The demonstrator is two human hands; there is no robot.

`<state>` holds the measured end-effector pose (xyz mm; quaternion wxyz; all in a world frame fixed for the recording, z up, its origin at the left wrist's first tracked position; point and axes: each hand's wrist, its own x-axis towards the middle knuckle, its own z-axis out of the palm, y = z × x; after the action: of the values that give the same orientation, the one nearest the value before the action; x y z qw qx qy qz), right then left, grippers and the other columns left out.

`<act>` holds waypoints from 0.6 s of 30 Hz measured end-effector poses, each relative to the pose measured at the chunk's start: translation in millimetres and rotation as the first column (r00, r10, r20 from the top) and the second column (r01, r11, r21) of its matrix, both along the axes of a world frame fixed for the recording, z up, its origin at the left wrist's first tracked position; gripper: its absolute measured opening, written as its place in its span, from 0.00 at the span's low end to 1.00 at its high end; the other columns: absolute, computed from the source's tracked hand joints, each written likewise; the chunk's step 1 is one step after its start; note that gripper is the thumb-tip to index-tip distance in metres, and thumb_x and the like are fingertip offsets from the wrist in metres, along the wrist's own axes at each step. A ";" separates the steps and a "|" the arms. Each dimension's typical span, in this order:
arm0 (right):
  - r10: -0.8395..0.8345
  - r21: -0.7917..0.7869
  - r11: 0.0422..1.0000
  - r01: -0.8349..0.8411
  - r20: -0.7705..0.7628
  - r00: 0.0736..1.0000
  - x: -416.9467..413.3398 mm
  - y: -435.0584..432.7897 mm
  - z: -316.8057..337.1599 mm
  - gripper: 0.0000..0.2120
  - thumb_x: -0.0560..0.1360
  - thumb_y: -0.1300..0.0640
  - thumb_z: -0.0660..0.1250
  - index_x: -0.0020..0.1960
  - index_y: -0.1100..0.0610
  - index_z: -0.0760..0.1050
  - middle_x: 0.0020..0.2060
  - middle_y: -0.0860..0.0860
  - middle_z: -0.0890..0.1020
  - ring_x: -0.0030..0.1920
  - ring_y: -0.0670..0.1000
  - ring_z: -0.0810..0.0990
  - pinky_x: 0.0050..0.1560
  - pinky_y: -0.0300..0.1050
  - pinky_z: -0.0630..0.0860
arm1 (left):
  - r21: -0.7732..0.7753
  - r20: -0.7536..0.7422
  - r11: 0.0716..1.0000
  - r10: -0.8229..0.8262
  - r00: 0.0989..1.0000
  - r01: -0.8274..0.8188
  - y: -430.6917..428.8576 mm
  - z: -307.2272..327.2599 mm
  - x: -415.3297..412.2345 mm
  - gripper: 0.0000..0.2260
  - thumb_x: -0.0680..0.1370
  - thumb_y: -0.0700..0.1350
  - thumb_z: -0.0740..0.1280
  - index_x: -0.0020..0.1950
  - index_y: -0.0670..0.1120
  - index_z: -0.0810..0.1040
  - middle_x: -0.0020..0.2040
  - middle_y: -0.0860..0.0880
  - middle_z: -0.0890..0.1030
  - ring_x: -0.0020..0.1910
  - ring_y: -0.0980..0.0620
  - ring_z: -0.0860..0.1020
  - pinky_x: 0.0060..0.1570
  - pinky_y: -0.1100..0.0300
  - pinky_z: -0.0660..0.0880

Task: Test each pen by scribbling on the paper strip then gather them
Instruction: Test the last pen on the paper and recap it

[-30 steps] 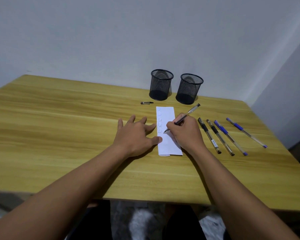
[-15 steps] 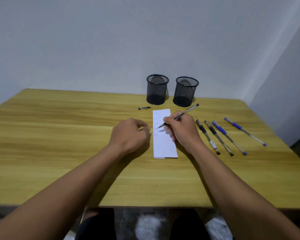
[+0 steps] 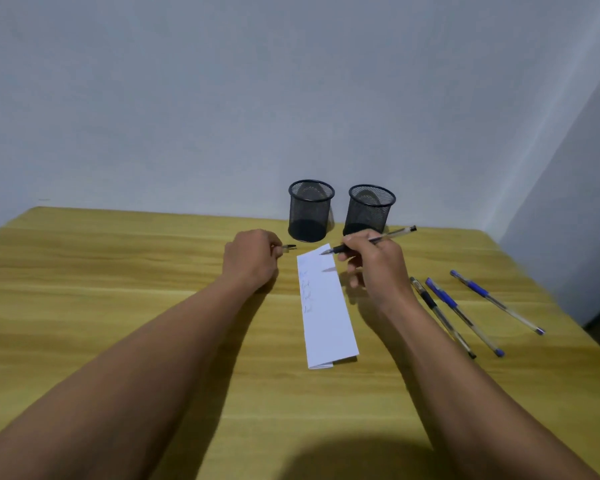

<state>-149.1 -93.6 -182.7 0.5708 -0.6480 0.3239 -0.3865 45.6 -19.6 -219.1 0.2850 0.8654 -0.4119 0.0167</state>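
Observation:
A white folded paper strip (image 3: 328, 306) lies on the wooden table (image 3: 118, 289), with scribbles along its left edge. My right hand (image 3: 378, 271) grips a black pen (image 3: 394, 233) whose tip hovers just above the strip's far end. My left hand (image 3: 253, 258) is curled to the left of the strip, its fingertips pinching a small pen cap (image 3: 289, 248). To the right of my right wrist lie another black pen (image 3: 440, 317) and two blue pens (image 3: 465, 317) (image 3: 496, 301).
Two black mesh cups (image 3: 310, 211) (image 3: 370, 211) stand side by side at the table's far edge against the wall, just beyond both hands. The table's right edge runs close to the outer blue pen.
My left hand left the paper, closed and reached forward to the pen cap. My right hand lifted the pen off the strip and moved toward its far end.

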 end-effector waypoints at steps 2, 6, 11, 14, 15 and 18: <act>-0.005 0.024 1.000 0.005 0.018 1.000 1.5 -3.0 5.5 0.08 0.80 0.62 0.66 0.42 0.58 0.79 0.33 0.53 0.83 0.31 0.48 0.76 0.27 0.42 0.72 | -0.146 -0.090 0.989 -0.045 0.995 0.032 4.5 5.4 -2.4 0.07 0.79 0.46 0.69 0.54 0.50 0.85 0.48 0.50 0.85 0.49 0.48 0.81 0.49 0.56 0.76; -0.009 0.030 1.000 0.007 0.046 0.999 2.3 -3.4 13.7 0.05 0.80 0.59 0.69 0.45 0.57 0.80 0.39 0.54 0.84 0.39 0.47 0.81 0.34 0.42 0.79 | -0.341 -0.143 0.931 -0.186 0.972 0.128 16.6 32.6 -17.8 0.06 0.77 0.41 0.71 0.53 0.46 0.85 0.45 0.53 0.85 0.43 0.56 0.81 0.42 0.71 0.71; 0.004 0.114 0.993 -0.023 0.163 0.987 -2.5 9.3 31.4 0.04 0.78 0.61 0.71 0.44 0.56 0.80 0.37 0.51 0.84 0.38 0.47 0.82 0.38 0.42 0.80 | -0.436 -0.145 0.881 -0.271 0.951 0.185 33.3 64.1 -37.8 0.07 0.76 0.42 0.73 0.52 0.49 0.86 0.45 0.55 0.86 0.44 0.61 0.82 0.42 0.76 0.72; -0.002 0.144 0.989 -0.030 0.219 0.976 -9.2 15.3 43.0 0.03 0.77 0.61 0.72 0.44 0.57 0.82 0.36 0.51 0.85 0.37 0.48 0.82 0.37 0.42 0.79 | -0.448 -0.119 0.867 -0.301 0.946 0.220 41.8 78.9 -51.5 0.07 0.75 0.42 0.74 0.53 0.49 0.86 0.45 0.55 0.85 0.43 0.64 0.81 0.42 0.76 0.71; -0.001 0.142 0.989 -0.033 0.229 0.973 -12.2 17.3 47.2 0.03 0.77 0.61 0.72 0.44 0.57 0.82 0.35 0.51 0.84 0.36 0.48 0.82 0.36 0.42 0.79 | -0.455 -0.119 0.862 -0.308 0.944 0.224 43.3 82.5 -54.6 0.08 0.75 0.42 0.74 0.53 0.50 0.86 0.44 0.56 0.85 0.43 0.63 0.81 0.42 0.75 0.72; 0.002 0.131 0.991 -0.039 0.273 0.962 -22.9 22.1 58.6 0.06 0.77 0.63 0.70 0.42 0.57 0.81 0.34 0.53 0.82 0.35 0.50 0.79 0.35 0.41 0.78 | -0.469 -0.134 0.852 -0.329 0.935 0.232 47.3 91.3 -61.2 0.07 0.75 0.43 0.74 0.53 0.50 0.86 0.44 0.57 0.85 0.44 0.60 0.82 0.45 0.68 0.76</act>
<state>-172.0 -71.5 -124.1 0.6565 -0.5521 0.2611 -0.4428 -15.6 27.7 -127.8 0.5164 0.7040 -0.4871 -0.0226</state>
